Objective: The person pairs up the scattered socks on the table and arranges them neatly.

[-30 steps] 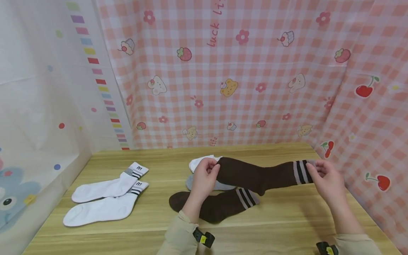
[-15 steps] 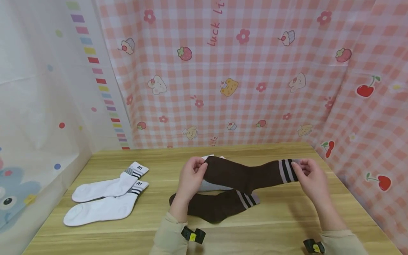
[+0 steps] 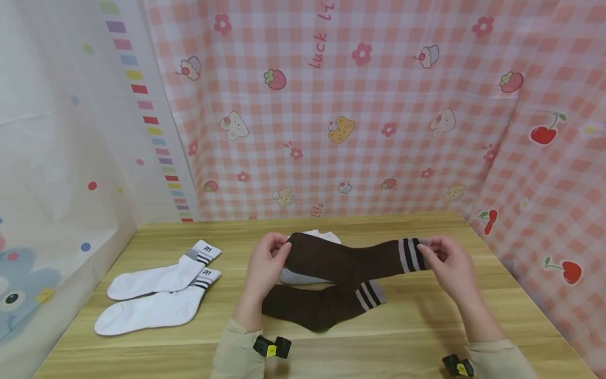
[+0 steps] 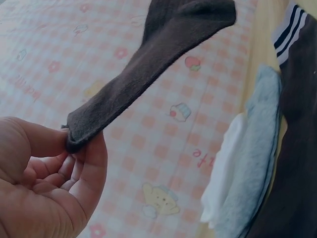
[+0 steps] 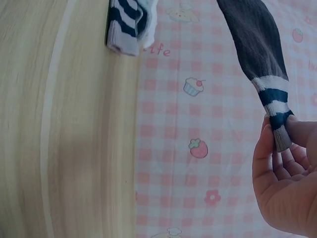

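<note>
– Held brown sock [image 3: 345, 259] and both hands shifted left versus a second ago. Grip?
– Left hand [image 3: 265, 263] pinches the toe end, thumb against fingers. Right hand [image 3: 450, 267] pinches the striped cuff.
– Sock location?
– Up off the table [image 3: 402, 337], stretched between the hands. From the head view it overlaps the second brown sock [image 3: 314, 310] lying below.
– Others?
– Grey fabric [image 3: 305, 277] and white fabric [image 3: 324, 235] behind, partly hidden. Two white socks [image 3: 142, 315], partly overlapping, well apart at left.
</note>
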Demonstrator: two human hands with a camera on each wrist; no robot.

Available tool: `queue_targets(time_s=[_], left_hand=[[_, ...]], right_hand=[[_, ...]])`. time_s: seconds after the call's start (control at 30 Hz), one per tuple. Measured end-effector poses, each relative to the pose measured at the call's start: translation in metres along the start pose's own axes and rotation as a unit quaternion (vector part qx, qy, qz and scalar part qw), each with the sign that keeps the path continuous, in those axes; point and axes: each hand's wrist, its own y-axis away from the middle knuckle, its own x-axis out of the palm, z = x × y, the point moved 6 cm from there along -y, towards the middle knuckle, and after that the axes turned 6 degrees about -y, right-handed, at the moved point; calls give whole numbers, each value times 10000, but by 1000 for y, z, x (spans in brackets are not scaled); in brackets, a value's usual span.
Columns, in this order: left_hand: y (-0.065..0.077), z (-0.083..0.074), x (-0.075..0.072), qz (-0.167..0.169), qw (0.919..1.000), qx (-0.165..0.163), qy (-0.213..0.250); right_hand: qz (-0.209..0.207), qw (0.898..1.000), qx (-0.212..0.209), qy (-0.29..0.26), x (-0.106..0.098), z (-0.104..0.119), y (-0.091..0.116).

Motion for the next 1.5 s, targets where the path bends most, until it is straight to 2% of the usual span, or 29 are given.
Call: queue_targets(time_s=[0.1,0.37,0.53,0.6,0.77,1.03,1.23,1.5], left_hand=[[1,3,-5,74,9999,-95,-37],[3,12,-18,271,9973,-373,-578],[5,19,-24,403,9956,-652,-532],[6,22,-26,449,9945,-701,-636],[8,25,-30,613,9901,-582,-1125],[13,36,-34,946,9854,-1115,-870],[17,44,-36,1063,9829,-1305,-744],[22,61,-32,1274,9728,-1633,-1036]], right_hand=[[115,9999,-49,51,5,4,1],[638,9976,-48,247,23,5,6],[935,9945,-212,413,33,8,10],[1034,9934,-276,415,37,9,11],[1205,9906,-484,440,46,11,15],[1655,9856,-249,223,59,6,21],[1862,9813,-439,213,68,5,23],[1958,9789,-475,333,76,2,25]])
